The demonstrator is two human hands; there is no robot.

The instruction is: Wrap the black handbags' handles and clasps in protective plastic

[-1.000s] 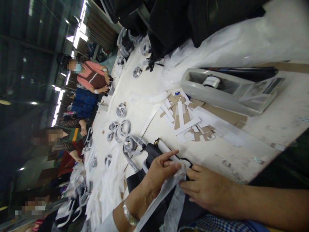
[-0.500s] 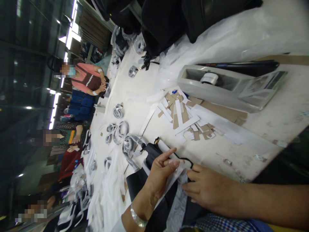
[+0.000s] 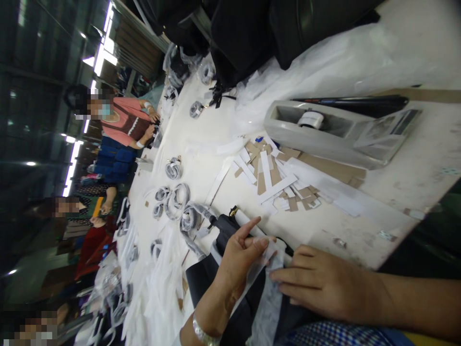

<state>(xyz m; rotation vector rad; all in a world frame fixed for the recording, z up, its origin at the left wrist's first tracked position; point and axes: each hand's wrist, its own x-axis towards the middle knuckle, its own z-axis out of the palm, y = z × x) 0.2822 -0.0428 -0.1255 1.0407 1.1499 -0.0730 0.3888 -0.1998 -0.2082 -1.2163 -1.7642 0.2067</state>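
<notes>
A strip of translucent plastic film (image 3: 269,300) hangs over a black bag-like piece (image 3: 201,278) at the lower middle. My left hand (image 3: 239,257), with a silver bracelet at the wrist, pinches the film between thumb and fingers, its index finger pointing out. Against the film's right edge, my right hand (image 3: 317,281) is closed with its fingers bent; its thumb is hidden. A pale roll-like edge (image 3: 247,220) with brass-coloured hardware (image 3: 233,210) shows just beyond my left hand. A plastic-wrapped strap (image 3: 196,247) runs off the black piece.
A grey tape dispenser (image 3: 324,144) stands on the white table (image 3: 389,192), beside scattered white and brown card strips (image 3: 277,178). Coiled wrapped straps (image 3: 178,202) lie farther left. Black bags (image 3: 245,38) sit at the top. Co-workers, one in a pink top (image 3: 122,115), are across the table.
My right hand has shifted slightly right, its upper fingers drawn back from the black piece's edge. My left hand keeps its pinch on the film. The view has shifted slightly.
</notes>
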